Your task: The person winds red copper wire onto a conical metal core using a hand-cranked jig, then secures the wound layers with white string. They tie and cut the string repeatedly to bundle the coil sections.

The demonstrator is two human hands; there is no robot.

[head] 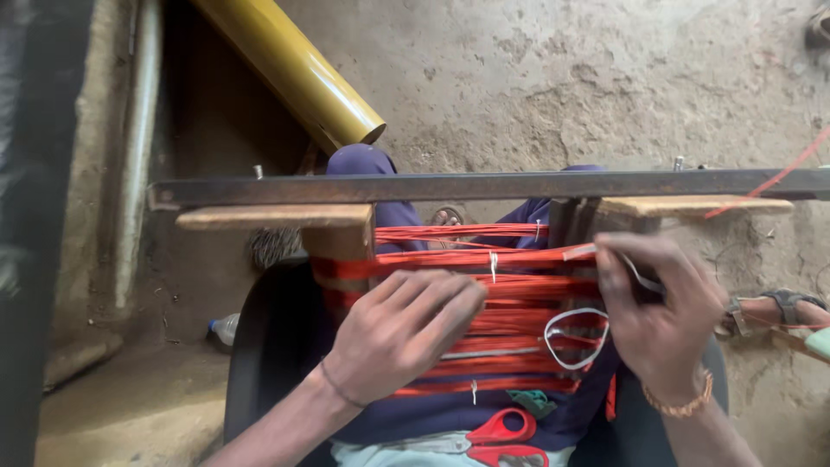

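The left hand pressed loosely curled fingers on the red threads stretched between wooden posts; the right hand pinched a white tie string. A slack pinch could let the loop slip and threads tangle.

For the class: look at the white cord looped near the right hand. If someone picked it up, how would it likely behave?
The white cord is probably floppy: it hangs in a loose curved loop over the red threads. It looks thin, so likely very light. One end runs up to the right hand, so a tug there would probably draw the loop smaller.
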